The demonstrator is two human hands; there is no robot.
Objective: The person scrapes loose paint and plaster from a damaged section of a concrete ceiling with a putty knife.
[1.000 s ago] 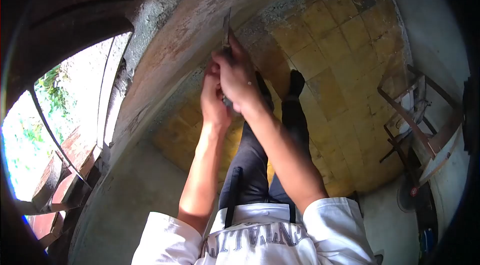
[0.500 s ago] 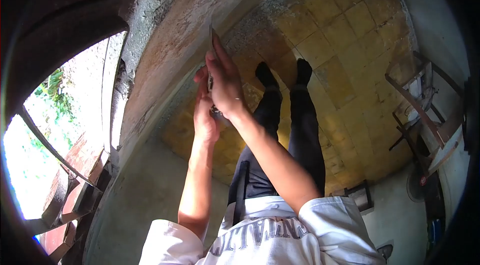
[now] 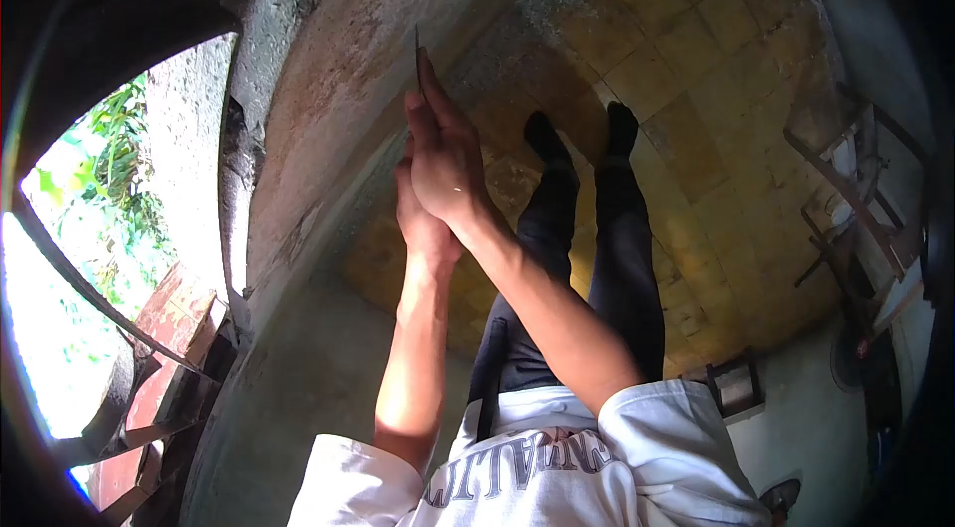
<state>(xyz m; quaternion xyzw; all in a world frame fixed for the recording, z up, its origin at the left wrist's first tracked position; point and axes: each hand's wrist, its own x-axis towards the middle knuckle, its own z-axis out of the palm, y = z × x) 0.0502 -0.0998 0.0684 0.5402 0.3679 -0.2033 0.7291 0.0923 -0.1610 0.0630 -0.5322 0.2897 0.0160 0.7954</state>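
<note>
My right hand (image 3: 445, 169) lies along one side of a thin flat object (image 3: 418, 41), its fingers pressed together and pointing up toward the wall. Only the dark, narrow edge of that object sticks out past the fingertips; the rest is hidden between my palms, so I cannot tell its kind. Behind and below, my left hand (image 3: 413, 216) closes on it from the other side, mostly covered by the right one. Both hands are raised close to the rough plastered wall (image 3: 333, 79).
At left, a bright window opening (image 3: 99, 179) has a curved bar and wooden slats (image 3: 164, 358). My legs stand on yellowish floor tiles (image 3: 686, 149). Along the right wall is a wooden chair (image 3: 846, 189). A small dark-framed box (image 3: 736, 386) sits near my right sleeve.
My hands have pressed closer together, hiding the patterned part that showed between them. The view has shifted slightly, and the object now appears more edge-on.
</note>
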